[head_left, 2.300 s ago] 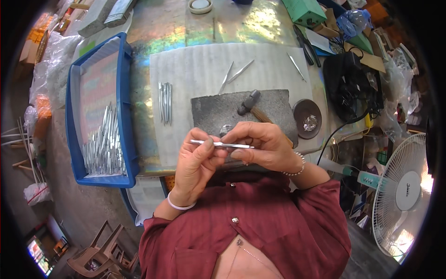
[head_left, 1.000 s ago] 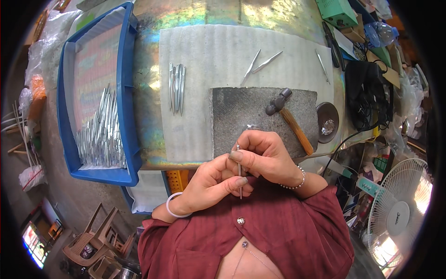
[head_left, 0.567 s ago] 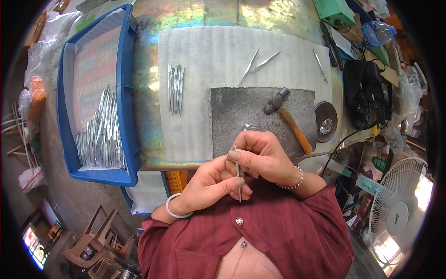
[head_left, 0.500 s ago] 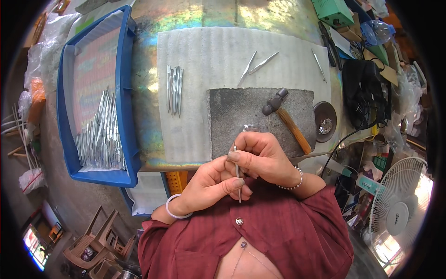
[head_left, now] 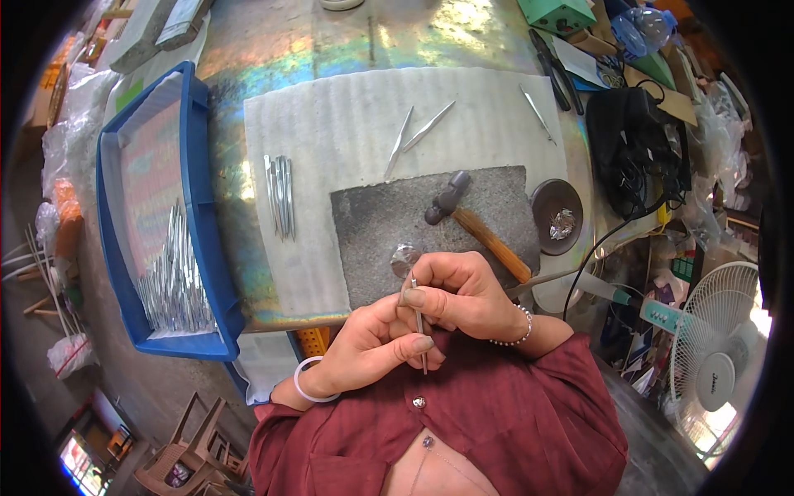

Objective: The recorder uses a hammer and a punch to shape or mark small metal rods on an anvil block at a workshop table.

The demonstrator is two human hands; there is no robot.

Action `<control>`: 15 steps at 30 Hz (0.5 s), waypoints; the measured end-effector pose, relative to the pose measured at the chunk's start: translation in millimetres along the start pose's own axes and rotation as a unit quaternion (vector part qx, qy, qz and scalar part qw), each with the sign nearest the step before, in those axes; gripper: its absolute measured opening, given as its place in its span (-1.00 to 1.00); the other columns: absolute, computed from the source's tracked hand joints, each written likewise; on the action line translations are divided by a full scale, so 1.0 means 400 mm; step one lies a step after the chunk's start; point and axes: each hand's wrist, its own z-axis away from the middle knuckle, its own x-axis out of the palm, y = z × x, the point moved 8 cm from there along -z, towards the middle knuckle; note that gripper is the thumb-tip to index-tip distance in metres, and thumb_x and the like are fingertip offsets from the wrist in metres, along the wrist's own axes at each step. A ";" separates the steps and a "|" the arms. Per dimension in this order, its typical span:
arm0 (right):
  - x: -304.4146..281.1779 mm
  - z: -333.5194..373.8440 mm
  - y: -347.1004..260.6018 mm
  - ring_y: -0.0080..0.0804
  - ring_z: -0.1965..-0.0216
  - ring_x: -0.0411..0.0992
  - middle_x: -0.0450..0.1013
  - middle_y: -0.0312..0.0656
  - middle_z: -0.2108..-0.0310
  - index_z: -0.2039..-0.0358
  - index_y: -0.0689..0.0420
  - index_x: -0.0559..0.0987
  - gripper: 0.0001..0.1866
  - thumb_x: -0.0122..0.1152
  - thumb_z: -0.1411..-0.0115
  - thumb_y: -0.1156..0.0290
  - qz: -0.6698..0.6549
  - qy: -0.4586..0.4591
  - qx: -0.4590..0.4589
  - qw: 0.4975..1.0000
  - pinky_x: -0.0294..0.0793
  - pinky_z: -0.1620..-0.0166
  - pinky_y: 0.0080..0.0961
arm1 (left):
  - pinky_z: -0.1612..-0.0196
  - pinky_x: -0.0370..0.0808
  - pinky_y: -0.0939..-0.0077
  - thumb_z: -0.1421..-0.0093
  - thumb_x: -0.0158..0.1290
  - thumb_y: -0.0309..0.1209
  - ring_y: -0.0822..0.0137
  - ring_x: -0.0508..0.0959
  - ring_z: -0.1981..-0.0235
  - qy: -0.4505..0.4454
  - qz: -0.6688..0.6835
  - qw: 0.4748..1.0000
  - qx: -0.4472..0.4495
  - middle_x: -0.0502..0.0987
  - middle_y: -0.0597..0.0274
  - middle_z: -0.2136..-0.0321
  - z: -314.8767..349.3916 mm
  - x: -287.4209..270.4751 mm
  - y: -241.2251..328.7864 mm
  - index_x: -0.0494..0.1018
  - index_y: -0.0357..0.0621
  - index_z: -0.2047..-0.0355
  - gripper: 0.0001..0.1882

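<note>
Close in front of my chest, both hands hold one slim silver metal rod (head_left: 418,318), which stands nearly upright in the picture. My left hand (head_left: 376,341) pinches its lower part between thumb and fingers. My right hand (head_left: 456,291) grips the upper end, thumb pressed on it. Just beyond the right fingers, a small shiny round metal piece (head_left: 404,258) sits on a dark grey slab (head_left: 372,219). A hammer (head_left: 488,240) with a wooden handle lies across the slab's right side. My fingers partly hide the rod, so its exact kind cannot be made out.
Left stands a blue tray (head_left: 198,207) with many slim metal pieces (head_left: 178,281). More such pieces (head_left: 281,198) lie bunched on a white foam sheet (head_left: 314,124). Right are a dark round dish (head_left: 542,219) with metal bits, a black cable (head_left: 591,252) and a fan (head_left: 715,355).
The view has shifted, so the bench things appear lower and further left. The round metal piece on the slab shows more fully. Both hands keep nearly the same grip on the rod.
</note>
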 end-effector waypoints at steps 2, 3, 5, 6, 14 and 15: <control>-0.006 0.003 -0.003 -0.80 0.65 0.19 0.36 -0.39 0.60 0.35 0.23 0.46 -0.87 0.07 -0.24 0.43 -0.010 -0.002 -0.001 1.000 0.12 0.62 -0.80 | 0.34 0.51 0.62 -0.23 -0.01 -0.52 0.44 0.56 0.38 -0.013 0.010 1.000 0.010 0.53 0.15 0.36 -0.010 0.008 0.006 0.31 -0.35 0.12 -0.76; -0.011 0.005 -0.003 -0.80 0.66 0.18 0.36 -0.39 0.60 0.34 0.23 0.47 -0.88 0.07 -0.24 0.43 -0.012 -0.001 -0.010 1.000 0.12 0.62 -0.79 | 0.34 0.51 0.62 -0.23 -0.01 -0.52 0.44 0.56 0.38 -0.014 0.008 1.000 0.009 0.53 0.15 0.36 -0.013 0.014 0.011 0.31 -0.35 0.12 -0.76; -0.023 0.007 -0.004 -0.80 0.66 0.18 0.36 -0.38 0.61 0.33 0.24 0.48 -0.88 0.06 -0.24 0.44 -0.016 0.005 -0.021 1.000 0.12 0.62 -0.79 | 0.43 0.48 0.67 -0.18 0.06 -0.52 0.52 0.54 0.49 0.037 -0.045 0.998 -0.006 0.54 0.21 0.47 -0.021 0.005 0.017 0.34 -0.31 0.24 -0.82; -0.033 0.008 0.001 -0.80 0.67 0.18 0.36 -0.38 0.61 0.32 0.24 0.49 -0.88 0.06 -0.25 0.44 -0.020 0.019 -0.012 1.000 0.12 0.62 -0.79 | 0.43 0.48 0.67 -0.18 0.06 -0.52 0.52 0.54 0.49 0.036 -0.046 0.998 -0.008 0.54 0.21 0.47 -0.024 0.005 0.014 0.34 -0.31 0.24 -0.82; -0.061 0.012 0.003 -0.77 0.67 0.19 0.33 -0.39 0.63 0.32 0.26 0.49 -0.86 0.03 -0.25 0.45 -0.036 0.036 -0.003 0.999 0.16 0.60 -0.76 | 0.64 0.33 0.73 0.01 0.28 -0.45 0.64 0.47 0.69 0.135 -0.320 0.935 0.067 0.49 0.29 0.75 -0.025 -0.019 0.055 0.28 -0.19 0.49 -0.68; -0.061 0.013 0.003 -0.77 0.67 0.19 0.33 -0.39 0.63 0.32 0.26 0.49 -0.86 0.02 -0.26 0.45 -0.032 0.033 -0.002 0.999 0.16 0.60 -0.76 | 0.64 0.33 0.73 0.01 0.28 -0.45 0.64 0.47 0.69 0.135 -0.319 0.936 0.066 0.49 0.29 0.75 -0.026 -0.018 0.055 0.28 -0.19 0.49 -0.68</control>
